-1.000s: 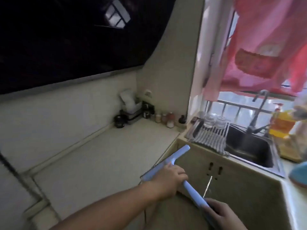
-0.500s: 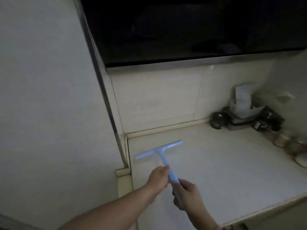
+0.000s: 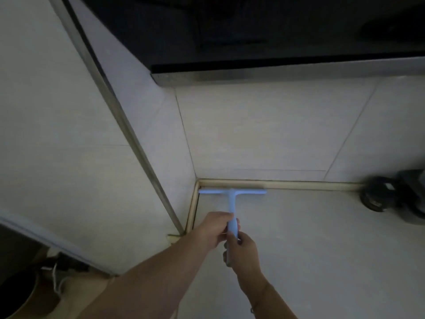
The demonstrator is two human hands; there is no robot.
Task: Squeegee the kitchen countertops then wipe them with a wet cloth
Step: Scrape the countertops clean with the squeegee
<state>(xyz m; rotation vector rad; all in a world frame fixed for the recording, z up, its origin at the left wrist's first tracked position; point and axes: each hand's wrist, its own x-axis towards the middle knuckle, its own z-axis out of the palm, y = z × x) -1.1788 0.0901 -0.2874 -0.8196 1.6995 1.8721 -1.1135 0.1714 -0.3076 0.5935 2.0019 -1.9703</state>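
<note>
both hands, left (image 3: 215, 229) ahead of right (image 3: 241, 250), grasp the squeegee (image 3: 232, 196) handle; blade seemingly touching the counter's (image 3: 322, 238) back-left corner.

Pale blue squeegee (image 3: 231, 199) blade on countertop (image 3: 322, 238) corner

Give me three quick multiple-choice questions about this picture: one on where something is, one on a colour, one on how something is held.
1. Where does the squeegee blade lie?
A. In the back left corner of the counter
B. In a sink
C. On the floor

2. What colour is the squeegee?
A. Red
B. Light blue
C. Black

3. How is the squeegee handle held?
A. By no hand
B. By one hand
C. By both hands

Answers: 1 A, the blade sits along the back wall edge, its end at the corner. 2 B, it shows pale blue. 3 C, the left hand and right hand both grip the handle.
</note>
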